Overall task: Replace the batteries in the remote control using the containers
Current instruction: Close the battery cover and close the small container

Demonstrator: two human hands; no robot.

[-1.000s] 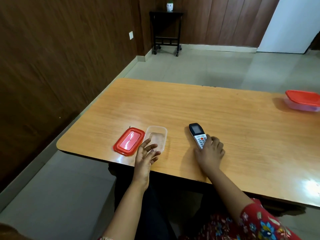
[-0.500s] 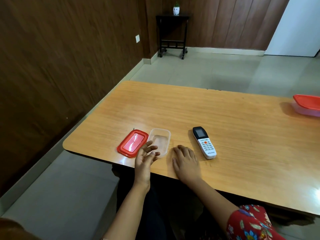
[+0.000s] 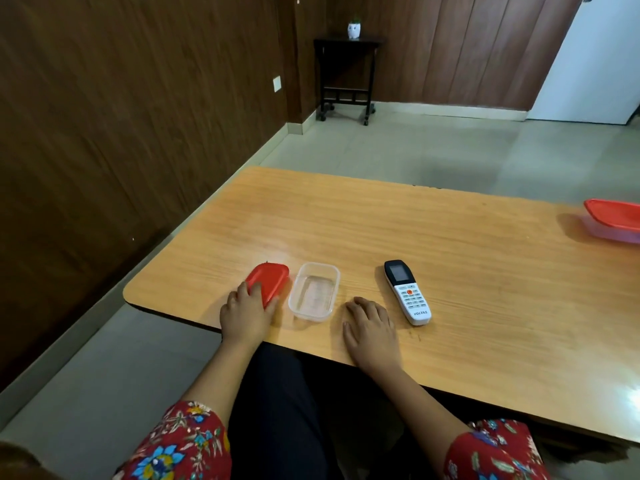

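Left hand (image 3: 246, 313) closed around the near end of the red lid (image 3: 268, 283), fingers over its top and thumb at its right edge, the lid tilted up off the wooden table (image 3: 485, 271) rather than lying flat. Right hand (image 3: 371, 332) flat, palm down on the tabletop, fingers spread loosely and holding nothing, resting between the clear container (image 3: 314, 291) and the remote control (image 3: 407, 291).

Just right of the lid, the clear container, open and upright, with nothing discernible inside. Whether lid and container touch cannot be told. Further right, just beside the right hand's fingers but apart from them, the remote control lying face up, dark screen end pointing away, white keypad end towards the near table edge, an orange button in the middle and the word VOLTAS near its lower end. No batteries to be seen anywhere.

Far to the right, at the frame edge and well apart from everything else, a second container (image 3: 613, 224) closed under its own red lid. Red floral sleeves (image 3: 180, 445) on both forearms. Beyond the table, tiled floor, dark wood-panelled walls, and a small black side table (image 3: 346, 74) carrying a little white plant pot (image 3: 354, 30)
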